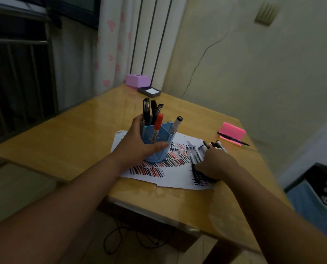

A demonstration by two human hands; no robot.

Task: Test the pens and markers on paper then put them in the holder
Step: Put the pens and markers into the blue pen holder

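Observation:
A blue pen holder stands on a white sheet of paper covered in black and red strokes. It holds several black pens, a red-capped marker and a white marker. My left hand grips the holder from its left side, thumb across the front. My right hand lies curled over a bunch of pens and markers lying on the paper to the holder's right, gripping several of them. Their lower ends poke out under my fingers.
The wooden table stands in a room corner. A pink stand with a black pen across it sits at the right. A purple box and a dark note tray sit at the far corner. Cables trail on the floor below.

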